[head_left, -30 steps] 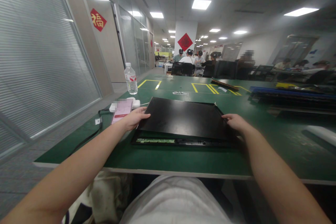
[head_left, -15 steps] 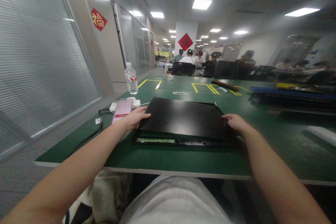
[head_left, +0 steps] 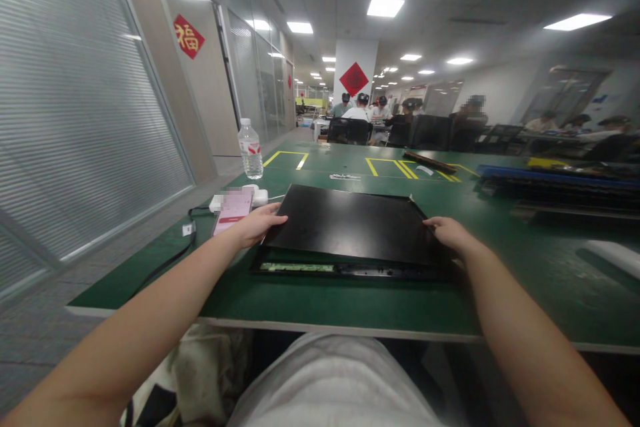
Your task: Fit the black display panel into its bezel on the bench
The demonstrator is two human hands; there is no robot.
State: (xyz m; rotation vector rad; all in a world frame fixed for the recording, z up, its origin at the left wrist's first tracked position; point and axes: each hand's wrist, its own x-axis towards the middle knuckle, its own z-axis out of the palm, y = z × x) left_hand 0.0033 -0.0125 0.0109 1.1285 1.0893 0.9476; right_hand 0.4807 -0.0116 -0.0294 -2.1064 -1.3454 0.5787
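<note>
My left hand [head_left: 256,227] and right hand [head_left: 450,235]: grip clamped on opposite edges of black panel [head_left: 350,221], near tabletop [head_left: 360,310]. Panel over black frame [head_left: 390,272], unreleased; near green strip [head_left: 297,267] uncovered, coverage looks partial.

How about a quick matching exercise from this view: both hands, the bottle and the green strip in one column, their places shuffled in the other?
1. left hand
2. right hand
3. water bottle
4. green strip

A. upright, beyond the phone
B. just in front of the near edge of the black panel
C. at the panel's right edge
D. at the panel's left edge

Pairs: 1-D, 2-C, 3-A, 4-B
</note>
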